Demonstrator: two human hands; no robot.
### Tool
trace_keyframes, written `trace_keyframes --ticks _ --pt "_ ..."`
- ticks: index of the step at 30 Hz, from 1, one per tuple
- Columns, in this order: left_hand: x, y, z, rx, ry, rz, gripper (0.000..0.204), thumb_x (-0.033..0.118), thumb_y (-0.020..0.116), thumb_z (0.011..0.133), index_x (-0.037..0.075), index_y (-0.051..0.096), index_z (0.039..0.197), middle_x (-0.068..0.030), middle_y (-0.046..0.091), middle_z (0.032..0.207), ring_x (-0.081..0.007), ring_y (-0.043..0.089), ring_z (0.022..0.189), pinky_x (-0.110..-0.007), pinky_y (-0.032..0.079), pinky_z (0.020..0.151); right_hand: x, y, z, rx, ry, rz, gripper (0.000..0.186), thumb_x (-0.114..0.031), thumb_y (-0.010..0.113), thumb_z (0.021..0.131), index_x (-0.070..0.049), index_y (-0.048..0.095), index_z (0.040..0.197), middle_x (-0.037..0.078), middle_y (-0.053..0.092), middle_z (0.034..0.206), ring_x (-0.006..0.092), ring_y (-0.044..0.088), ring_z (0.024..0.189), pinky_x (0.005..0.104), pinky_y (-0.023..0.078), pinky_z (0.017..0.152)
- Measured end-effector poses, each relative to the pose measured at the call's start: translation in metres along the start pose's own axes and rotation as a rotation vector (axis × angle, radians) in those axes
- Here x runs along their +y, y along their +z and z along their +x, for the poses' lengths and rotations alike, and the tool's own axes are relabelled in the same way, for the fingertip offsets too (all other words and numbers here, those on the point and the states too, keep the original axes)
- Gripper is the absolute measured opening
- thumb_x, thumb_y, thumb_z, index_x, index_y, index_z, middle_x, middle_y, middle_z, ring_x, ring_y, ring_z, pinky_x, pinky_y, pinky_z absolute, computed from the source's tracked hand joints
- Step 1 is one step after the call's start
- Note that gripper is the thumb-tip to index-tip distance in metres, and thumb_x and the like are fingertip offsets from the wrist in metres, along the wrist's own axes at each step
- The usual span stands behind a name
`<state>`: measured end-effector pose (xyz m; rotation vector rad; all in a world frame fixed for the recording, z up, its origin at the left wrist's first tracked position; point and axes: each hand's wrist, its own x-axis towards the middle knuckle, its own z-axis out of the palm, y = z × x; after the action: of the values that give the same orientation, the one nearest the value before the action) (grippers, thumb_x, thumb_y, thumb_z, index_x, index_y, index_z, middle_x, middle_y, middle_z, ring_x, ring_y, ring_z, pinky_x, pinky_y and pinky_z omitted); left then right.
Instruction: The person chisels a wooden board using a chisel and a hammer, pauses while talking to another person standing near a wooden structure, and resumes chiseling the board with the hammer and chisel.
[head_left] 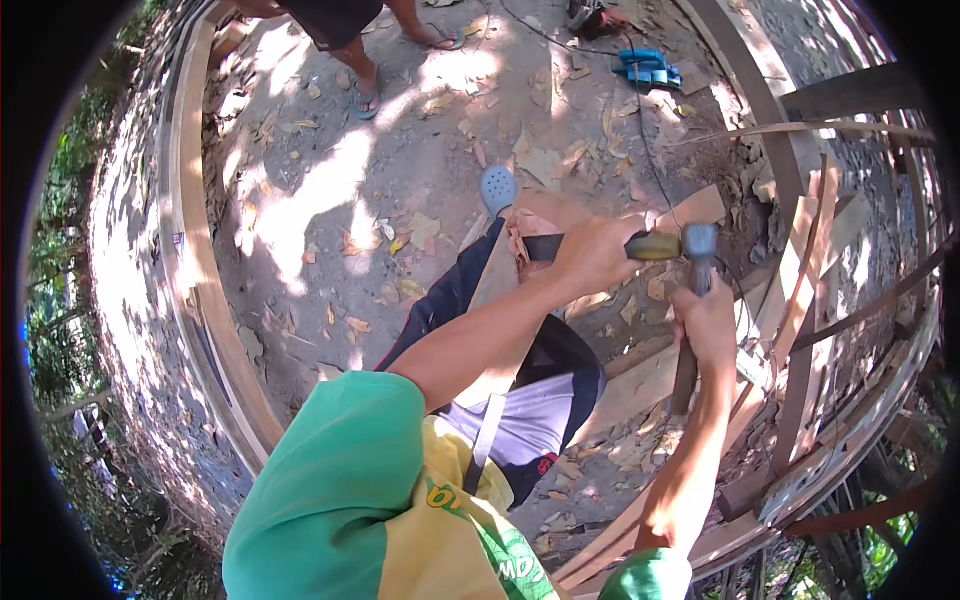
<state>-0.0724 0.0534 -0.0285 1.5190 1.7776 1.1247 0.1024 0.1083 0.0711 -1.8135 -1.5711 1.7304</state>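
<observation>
My left hand [600,255] grips a yellow-handled chisel [655,246], its dark blade [542,247] lying in a rough-cut spot on a wooden board [490,290] that slants down between my legs. My right hand [703,315] holds a hammer by its handle, with the metal head [700,240] against or very close to the chisel's butt end. Another light board end [705,205] shows behind the tools. My left foot, in a pale blue clog [498,190], is just beyond the board.
Another person's legs and sandaled feet [365,95] stand at the top left. A teal power tool [647,70] with a cord lies on the leaf-strewn dirt, near a red tool [605,20]. Long timbers [230,380] run along the left; loose wooden strips [800,320] pile up at the right.
</observation>
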Motion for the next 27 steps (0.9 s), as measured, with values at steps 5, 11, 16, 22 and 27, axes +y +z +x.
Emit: trace_keyframes --ticks 5,11,16,22,27 --pt "-0.019 -0.061 -0.041 0.085 0.125 -0.578 0.019 0.012 0.078 0.083 0.005 0.060 0.083 0.0006 0.060 0.066 -0.0117 0.056 0.059 -0.029 0.044 0.055 0.068 -0.031 -0.079 0.088 0.055 0.135 0.008 -0.006 0.058 0.080 -0.004 0.052 0.084 0.003 0.050 0.058 0.0120 0.049 0.044 0.0286 0.038 0.042" --pt "0.035 -0.010 0.005 0.076 0.077 -0.211 0.020 0.012 0.079 0.080 0.006 0.064 0.092 -0.0080 0.064 0.067 -0.0191 0.065 0.060 -0.035 0.050 0.057 0.158 -0.001 -0.095 0.235 0.313 0.521 0.011 -0.001 0.054 0.083 -0.006 0.047 0.092 0.004 0.047 0.063 0.0148 0.046 0.043 0.0305 0.040 0.040" --pt "0.036 0.032 0.022 0.070 -0.015 -0.133 0.035 0.015 0.081 0.072 0.011 0.067 0.104 -0.0159 0.070 0.080 -0.0376 0.068 0.073 -0.047 0.052 0.063 0.152 -0.027 -0.119 0.376 0.299 0.539 0.015 -0.004 0.056 0.083 -0.006 0.047 0.095 0.002 0.046 0.063 0.0140 0.045 0.043 0.0294 0.040 0.040" --pt "0.019 0.038 0.023 0.148 0.018 -0.077 0.041 0.014 0.080 0.071 0.009 0.065 0.109 -0.0151 0.069 0.078 -0.0370 0.068 0.071 -0.047 0.053 0.062 0.101 -0.131 -0.142 0.676 -0.117 0.307 0.019 -0.013 0.061 0.082 -0.006 0.051 0.097 -0.002 0.042 0.054 0.0089 0.040 0.044 0.0248 0.035 0.042" --pt "0.018 0.038 0.024 0.182 0.064 -0.078 0.040 0.014 0.079 0.071 0.006 0.061 0.106 -0.0155 0.066 0.071 -0.0365 0.068 0.067 -0.049 0.052 0.060 -0.005 -0.259 -0.157 0.960 -0.599 0.461 0.018 -0.016 0.053 0.098 -0.010 0.051 0.082 -0.001 0.033 0.065 0.0108 0.032 0.060 0.0265 0.033 0.056"
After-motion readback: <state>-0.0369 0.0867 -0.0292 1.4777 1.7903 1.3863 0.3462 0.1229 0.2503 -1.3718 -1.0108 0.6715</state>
